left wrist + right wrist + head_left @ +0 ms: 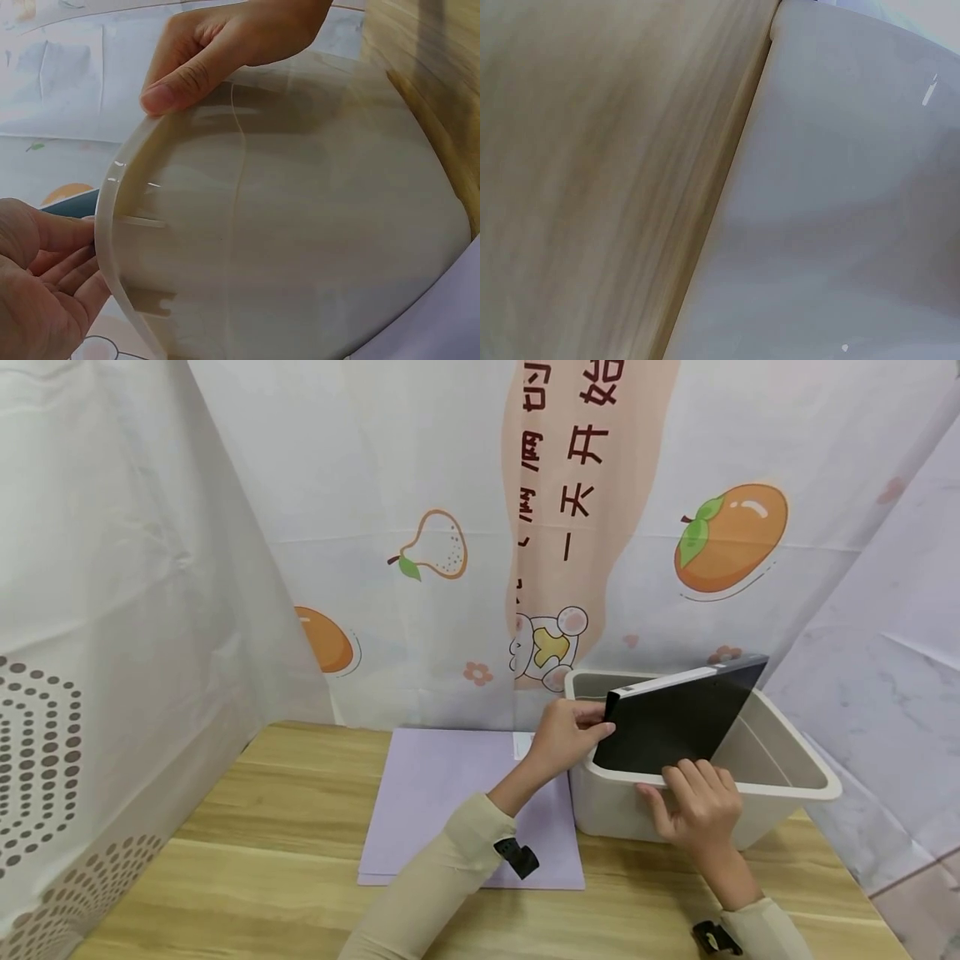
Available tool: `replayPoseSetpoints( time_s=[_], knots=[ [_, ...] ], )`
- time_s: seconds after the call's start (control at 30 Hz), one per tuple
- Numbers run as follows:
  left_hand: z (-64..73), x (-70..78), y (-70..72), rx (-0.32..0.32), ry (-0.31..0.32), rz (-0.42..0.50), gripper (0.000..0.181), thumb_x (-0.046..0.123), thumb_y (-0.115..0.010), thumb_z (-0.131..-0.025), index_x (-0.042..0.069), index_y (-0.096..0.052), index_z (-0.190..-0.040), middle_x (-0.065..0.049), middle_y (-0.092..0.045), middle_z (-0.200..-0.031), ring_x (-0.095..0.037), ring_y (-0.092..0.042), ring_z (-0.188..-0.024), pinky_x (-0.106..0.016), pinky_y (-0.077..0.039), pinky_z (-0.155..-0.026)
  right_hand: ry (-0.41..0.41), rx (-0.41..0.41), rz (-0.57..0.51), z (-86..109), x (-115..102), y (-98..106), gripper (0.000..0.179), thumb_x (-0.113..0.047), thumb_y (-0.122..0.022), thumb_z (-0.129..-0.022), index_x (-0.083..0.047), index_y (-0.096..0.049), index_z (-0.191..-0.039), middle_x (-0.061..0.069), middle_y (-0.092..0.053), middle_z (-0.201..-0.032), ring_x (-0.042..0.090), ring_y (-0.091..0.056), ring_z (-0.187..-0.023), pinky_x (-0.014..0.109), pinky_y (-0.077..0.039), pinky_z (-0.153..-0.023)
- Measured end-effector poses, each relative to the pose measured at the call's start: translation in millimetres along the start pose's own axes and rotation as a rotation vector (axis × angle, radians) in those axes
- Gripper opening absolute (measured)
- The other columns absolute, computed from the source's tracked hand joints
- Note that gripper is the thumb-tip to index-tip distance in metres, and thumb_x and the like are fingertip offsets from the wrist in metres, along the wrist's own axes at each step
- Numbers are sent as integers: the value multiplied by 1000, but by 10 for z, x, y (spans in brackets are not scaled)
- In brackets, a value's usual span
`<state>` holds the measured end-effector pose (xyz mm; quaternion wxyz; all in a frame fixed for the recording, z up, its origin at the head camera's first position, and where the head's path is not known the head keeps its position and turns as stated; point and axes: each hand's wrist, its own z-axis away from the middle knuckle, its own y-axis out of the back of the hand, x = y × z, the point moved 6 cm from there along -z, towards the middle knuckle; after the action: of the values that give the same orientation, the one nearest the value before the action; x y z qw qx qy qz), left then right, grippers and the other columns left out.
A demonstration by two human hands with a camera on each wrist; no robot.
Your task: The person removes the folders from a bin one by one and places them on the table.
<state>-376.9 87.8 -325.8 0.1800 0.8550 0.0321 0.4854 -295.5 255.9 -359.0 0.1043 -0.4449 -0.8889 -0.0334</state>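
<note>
A black file folder (675, 722) with a pale strip along its top edge leans tilted inside a white plastic bin (618, 814), its upper right corner rising above the rim. At the folder's left edge, my left hand (562, 739) pinches it between thumb and fingers. My right hand (701, 802) grips the bin's front rim, fingers over the top and thumb outside. In the left wrist view, the left hand (41, 285) reaches behind the rim, where the bin hides its fingertips. Only the bin's outer wall (840, 187) and the table show in the right wrist view.
Lavender folders (442, 793) lie flat on the wooden table (285, 843), left of the bin and partly under my left forearm. A white printed curtain (420, 635) hangs behind the table, and more sheeting closes in both sides.
</note>
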Motion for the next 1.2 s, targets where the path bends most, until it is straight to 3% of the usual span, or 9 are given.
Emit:
replayPoseSetpoints(
  time_s=[0.17,0.33,0.5,0.67,0.77,1.0,1.2],
  knots=[
    [3,-28,14,45,14,34,19,0,-75,-90,-3,-78,-108,-16,-78,-103,-22,-77,-90,-12,-57,-73,8,16,0,-32,-19,2,68,-52,-54,-101,0,-47,-59,13,-44,-54,33,-37,-46,43,-20,-46],
    [-7,-29,-6,108,-13,67,16,-3,-75,-88,-6,-78,-104,-19,-78,-97,-28,-77,-83,-10,-55,-66,7,21,8,11,5,-5,67,-52,-54,-101,0,-47,-59,12,-43,-54,32,-36,-46,43,-20,-46],
    [-1,-39,-16,153,-7,129,19,-6,-74,-87,-8,-77,-105,-21,-77,-95,-30,-77,-76,-13,-56,-63,11,22,13,58,18,-13,67,-52,-55,-101,-1,-48,-59,12,-44,-54,31,-36,-46,42,-20,-46],
    [-5,-3,74,196,16,185,21,-5,-74,-86,-9,-76,-107,-24,-76,-96,-34,-77,-83,-18,-60,-65,20,26,8,11,-1,-9,67,-52,-54,-101,0,-46,-59,12,-42,-53,31,-35,-46,41,-19,-46],
    [-26,54,157,222,-1,211,21,-5,-74,-86,-11,-76,-106,-25,-76,-95,-36,-77,-86,-20,-61,-67,16,27,8,12,12,-15,68,-53,-54,-101,0,-46,-59,12,-41,-54,32,-35,-46,42,-19,-47],
    [-61,212,286,222,-70,249,21,-5,-74,-87,-12,-75,-107,-27,-76,-94,-38,-76,-84,-26,-63,-67,-9,17,14,65,55,-19,68,-54,-54,-100,-1,-46,-59,14,-43,-55,34,-37,-47,44,-20,-48],
    [-32,266,319,218,-93,229,22,-5,-74,-87,-12,-75,-107,-26,-76,-94,-39,-76,-81,-21,-62,-68,-10,10,12,95,45,-27,68,-54,-54,-100,0,-47,-59,14,-45,-55,34,-38,-47,44,-21,-47]
  ],
)
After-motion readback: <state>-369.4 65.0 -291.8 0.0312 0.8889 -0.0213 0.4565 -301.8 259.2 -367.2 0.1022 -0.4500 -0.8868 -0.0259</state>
